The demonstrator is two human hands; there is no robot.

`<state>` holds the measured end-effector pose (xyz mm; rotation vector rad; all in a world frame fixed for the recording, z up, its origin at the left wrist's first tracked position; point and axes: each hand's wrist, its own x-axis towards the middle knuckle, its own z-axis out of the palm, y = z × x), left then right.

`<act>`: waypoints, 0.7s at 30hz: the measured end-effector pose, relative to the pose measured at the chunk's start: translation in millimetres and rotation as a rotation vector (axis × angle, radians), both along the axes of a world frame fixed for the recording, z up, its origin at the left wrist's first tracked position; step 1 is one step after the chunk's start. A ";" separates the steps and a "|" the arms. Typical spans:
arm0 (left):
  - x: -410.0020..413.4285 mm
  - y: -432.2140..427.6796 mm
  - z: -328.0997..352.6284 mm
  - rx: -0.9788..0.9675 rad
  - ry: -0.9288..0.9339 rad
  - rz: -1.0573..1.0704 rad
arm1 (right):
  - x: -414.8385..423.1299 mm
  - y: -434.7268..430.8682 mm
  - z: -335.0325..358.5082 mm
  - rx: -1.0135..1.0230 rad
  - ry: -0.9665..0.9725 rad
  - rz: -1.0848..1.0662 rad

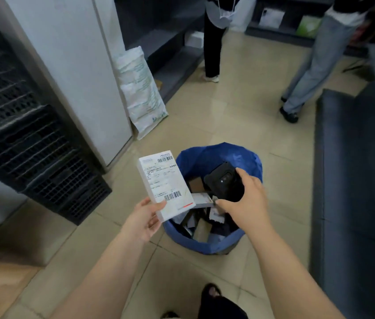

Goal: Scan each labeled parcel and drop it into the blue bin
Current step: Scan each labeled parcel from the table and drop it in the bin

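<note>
Labeled parcel (pixel 165 184), apparently a light, rigid flat box, was pinched at its lower corner by the left hand (pixel 143 221) above the blue bin (pixel 207 244), while the right hand (pixel 247 201) gripped the scanner (pixel 224 181)

Even, soft indoor light, moderately bright; source not visible. Pale floor tiles (pixel 239 111) carry faint sheen, no hard glare. Shadows weak and diffuse. Label on white parcel (pixel 165 185) fairly sharp, barcodes legible, small print blurred. Dark crates (pixel 20 134) at left underexposed. Wide-angle bowing toward frame edges; far figures and right margin smeared, soft.
</note>
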<state>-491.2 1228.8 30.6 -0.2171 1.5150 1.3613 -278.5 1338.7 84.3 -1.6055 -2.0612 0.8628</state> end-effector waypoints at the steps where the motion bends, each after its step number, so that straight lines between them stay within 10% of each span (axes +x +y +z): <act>1: -0.8 13.6 -6.0 -0.018 -0.007 -0.011 | 2.6 10.8 -5.0 -0.010 -0.011 -0.028; 21: 4.6 185.0 -210.9 -0.403 -0.008 -0.355 | -18.4 159.4 -216.7 -0.426 -0.137 -0.097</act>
